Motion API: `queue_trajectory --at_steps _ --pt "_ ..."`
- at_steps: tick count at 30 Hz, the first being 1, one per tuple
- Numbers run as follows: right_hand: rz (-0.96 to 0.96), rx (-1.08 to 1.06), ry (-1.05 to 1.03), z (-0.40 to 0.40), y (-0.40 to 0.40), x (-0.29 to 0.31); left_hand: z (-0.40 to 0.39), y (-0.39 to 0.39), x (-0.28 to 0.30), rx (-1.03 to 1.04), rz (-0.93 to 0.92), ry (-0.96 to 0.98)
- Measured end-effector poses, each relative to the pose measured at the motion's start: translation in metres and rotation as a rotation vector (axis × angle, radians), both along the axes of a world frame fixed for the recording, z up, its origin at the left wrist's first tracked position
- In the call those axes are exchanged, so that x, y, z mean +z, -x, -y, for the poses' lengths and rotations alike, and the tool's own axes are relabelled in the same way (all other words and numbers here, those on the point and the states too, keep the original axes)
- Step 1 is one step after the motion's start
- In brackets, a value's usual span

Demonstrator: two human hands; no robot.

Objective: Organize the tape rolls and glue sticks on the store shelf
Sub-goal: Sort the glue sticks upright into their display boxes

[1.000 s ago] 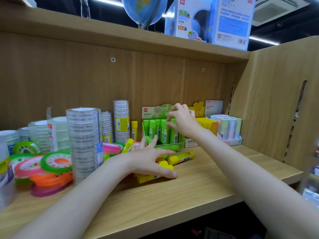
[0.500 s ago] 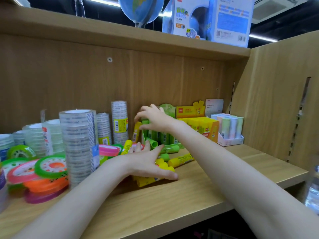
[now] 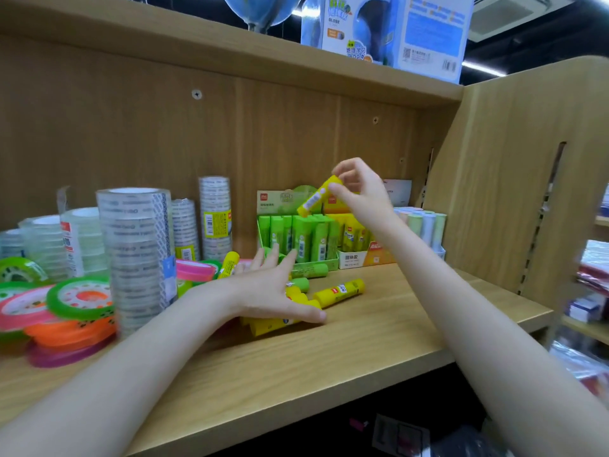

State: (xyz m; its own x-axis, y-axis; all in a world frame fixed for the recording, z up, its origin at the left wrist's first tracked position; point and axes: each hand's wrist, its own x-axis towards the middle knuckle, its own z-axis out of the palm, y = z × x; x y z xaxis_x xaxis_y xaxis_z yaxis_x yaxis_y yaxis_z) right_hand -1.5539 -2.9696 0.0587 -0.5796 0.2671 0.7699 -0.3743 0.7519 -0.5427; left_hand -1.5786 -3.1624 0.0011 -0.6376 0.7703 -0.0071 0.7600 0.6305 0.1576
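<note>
Glue sticks sit in the middle of the frame: a green display box [image 3: 298,239] of upright green sticks, an orange and yellow display box [image 3: 359,240] of yellow ones just right of it, and a tray of pastel sticks [image 3: 425,225] further right. The white front of the yellow box bears Chinese characters; the rest of the print there is too blurred to read. Loose yellow sticks [image 3: 339,293] lie on the wooden shelf [image 3: 362,341] in front of the boxes. The right hand [image 3: 362,192] pinches one yellow glue stick [image 3: 316,196] by its cap, tilted, above the green box. The left hand [image 3: 273,291] lies flat with straight, spread fingers over a cluster of loose yellow sticks [image 3: 273,323] at frame centre. Clear tape stacks [image 3: 135,245] stand at the left, with flat coloured tape rolls [image 3: 79,298] piled at the lower left. On the shelf above, upper right, a blue box [image 3: 389,31] reads "GLOBE" beside a globe [image 3: 260,8].

Half a second ago the right hand was lower and further left, reaching toward an upright yellow stick beside the tape stacks; now it is raised with a stick held. The left hand lies much as before.
</note>
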Motion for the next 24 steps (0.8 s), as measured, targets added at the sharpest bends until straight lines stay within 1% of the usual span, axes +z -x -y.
queue_trajectory --at_steps 2,4,6,9,11,14,17,18,21,24 --pt "-0.140 -0.121 0.141 -0.022 -0.012 -0.010 -0.001 0.000 -0.001 -0.070 -0.054 -0.030" --pt "-0.204 -0.305 0.146 -0.037 -0.019 -0.023 -0.002 -0.003 -0.001 -0.168 -0.116 -0.071" --pt "-0.141 -0.430 0.038 -0.044 -0.020 -0.034 -0.005 -0.005 -0.002 -0.284 -0.189 -0.109" --pt "-0.003 -0.446 -0.188 -0.042 -0.013 -0.039 -0.010 -0.009 -0.001 -0.421 -0.260 -0.115" --pt "0.066 -0.419 -0.293 -0.038 -0.008 -0.036 -0.013 -0.011 -0.001 -0.462 -0.254 -0.097" --pt "0.152 -0.350 -0.381 -0.032 -0.001 -0.033 -0.015 -0.013 -0.001 -0.451 -0.229 -0.100" --pt "0.243 -0.390 -0.492 -0.035 0.001 -0.031 -0.013 -0.010 -0.002 -0.351 -0.189 -0.130" --pt "0.272 -0.415 -0.502 -0.036 0.001 -0.031 -0.012 -0.009 -0.002 -0.324 -0.181 -0.131" --pt "0.343 -0.481 -0.445 -0.039 0.004 -0.030 -0.011 -0.007 -0.004 -0.269 -0.140 -0.141" --pt "0.397 -0.487 -0.478 -0.043 0.017 -0.030 -0.012 -0.006 -0.005 -0.223 -0.096 -0.155"
